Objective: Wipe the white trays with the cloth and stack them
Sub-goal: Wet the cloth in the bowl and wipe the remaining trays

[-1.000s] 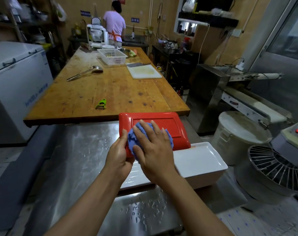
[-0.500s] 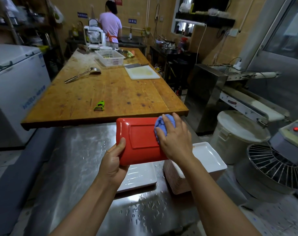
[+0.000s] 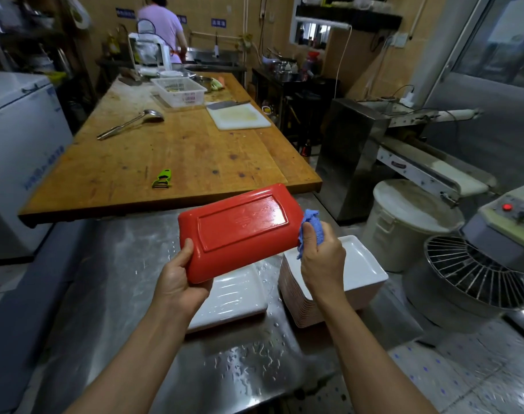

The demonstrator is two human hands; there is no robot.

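Note:
My left hand (image 3: 177, 280) grips the near left corner of a tray (image 3: 239, 230) whose red underside faces me, held tilted above the steel table. My right hand (image 3: 322, 259) is closed on a bunched blue cloth (image 3: 310, 227) at the tray's right edge. Below the held tray a wet white tray (image 3: 233, 297) lies flat on the table. To its right stands a tall stack of white trays (image 3: 359, 270), partly hidden by my right hand.
The steel table (image 3: 111, 279) is wet with droplets. Behind it a wooden table (image 3: 177, 153) carries a green peeler (image 3: 162, 178), a ladle (image 3: 129, 124), a basket and a cutting board. A mixer (image 3: 479, 264) and white bucket (image 3: 410, 222) stand right; a person works at the back.
My right hand swept the cloth across the red underside from the left part to the right edge and off it. The tray has been lifted and tilted; the left hand kept its hold.

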